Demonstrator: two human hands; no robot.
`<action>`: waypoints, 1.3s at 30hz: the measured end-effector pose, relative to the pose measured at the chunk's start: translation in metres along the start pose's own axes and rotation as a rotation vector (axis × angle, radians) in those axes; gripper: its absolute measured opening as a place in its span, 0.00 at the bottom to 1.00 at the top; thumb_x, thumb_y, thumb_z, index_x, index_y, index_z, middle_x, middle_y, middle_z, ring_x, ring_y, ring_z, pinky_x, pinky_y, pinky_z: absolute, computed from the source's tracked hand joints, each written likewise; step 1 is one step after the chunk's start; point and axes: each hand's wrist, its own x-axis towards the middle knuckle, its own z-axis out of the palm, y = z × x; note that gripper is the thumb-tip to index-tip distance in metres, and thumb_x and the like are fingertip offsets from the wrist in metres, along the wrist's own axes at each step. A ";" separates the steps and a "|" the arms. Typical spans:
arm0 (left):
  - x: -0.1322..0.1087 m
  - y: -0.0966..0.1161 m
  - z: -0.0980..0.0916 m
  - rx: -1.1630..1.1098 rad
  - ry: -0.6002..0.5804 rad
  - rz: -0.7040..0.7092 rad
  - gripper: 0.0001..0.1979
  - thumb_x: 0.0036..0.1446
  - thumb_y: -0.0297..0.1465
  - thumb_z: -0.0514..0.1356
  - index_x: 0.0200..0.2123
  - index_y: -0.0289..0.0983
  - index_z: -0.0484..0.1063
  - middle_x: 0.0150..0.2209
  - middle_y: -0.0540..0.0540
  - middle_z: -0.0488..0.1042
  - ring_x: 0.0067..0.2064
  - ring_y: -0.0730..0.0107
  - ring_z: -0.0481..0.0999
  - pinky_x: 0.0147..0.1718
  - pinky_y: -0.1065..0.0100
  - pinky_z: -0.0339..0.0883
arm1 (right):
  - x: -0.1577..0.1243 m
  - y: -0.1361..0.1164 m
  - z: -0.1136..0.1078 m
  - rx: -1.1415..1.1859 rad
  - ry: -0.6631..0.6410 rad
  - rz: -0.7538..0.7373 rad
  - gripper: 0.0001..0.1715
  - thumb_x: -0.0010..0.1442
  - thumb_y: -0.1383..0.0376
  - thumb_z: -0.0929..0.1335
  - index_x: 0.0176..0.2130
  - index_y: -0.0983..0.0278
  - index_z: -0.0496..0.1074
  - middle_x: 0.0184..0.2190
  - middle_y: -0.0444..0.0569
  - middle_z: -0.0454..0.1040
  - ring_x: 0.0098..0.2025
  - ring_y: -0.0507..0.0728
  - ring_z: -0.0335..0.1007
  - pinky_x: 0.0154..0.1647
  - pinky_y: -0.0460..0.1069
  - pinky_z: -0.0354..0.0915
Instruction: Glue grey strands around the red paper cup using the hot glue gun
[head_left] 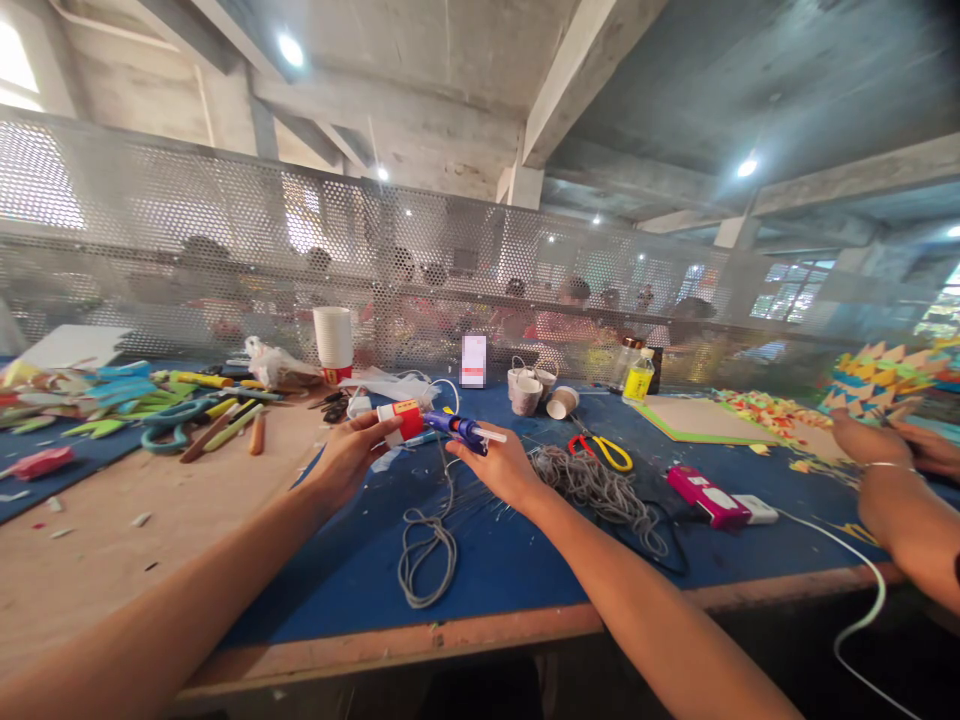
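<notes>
My left hand (349, 450) is closed around a small red and white paper cup (410, 421), which lies on its side in the air over the table. My right hand (506, 465) grips a blue hot glue gun (459, 428), with a pale glue stick (493, 435) jutting from its back end. The gun's front is close to the cup's side; whether they touch I cannot tell. Below my hands lies a loop of grey cord (427, 560). A tangled heap of grey string (600, 490) is to the right of my right hand.
Red and yellow scissors (611, 452), small cups with string handles (527, 393), a phone (474, 362) and a stack of paper cups (333, 340) stand or lie behind. A magenta box (709, 497) is at right, near another person's hands (877, 450). Perforated metal (450, 270) closes the back.
</notes>
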 end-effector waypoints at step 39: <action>0.009 -0.004 -0.010 -0.011 -0.004 -0.013 0.14 0.48 0.34 0.73 0.38 0.37 0.80 0.43 0.42 0.83 0.41 0.62 0.81 0.40 0.68 0.73 | 0.000 0.001 -0.001 -0.044 -0.056 0.004 0.16 0.65 0.51 0.69 0.38 0.61 0.77 0.33 0.47 0.80 0.35 0.56 0.75 0.35 0.46 0.61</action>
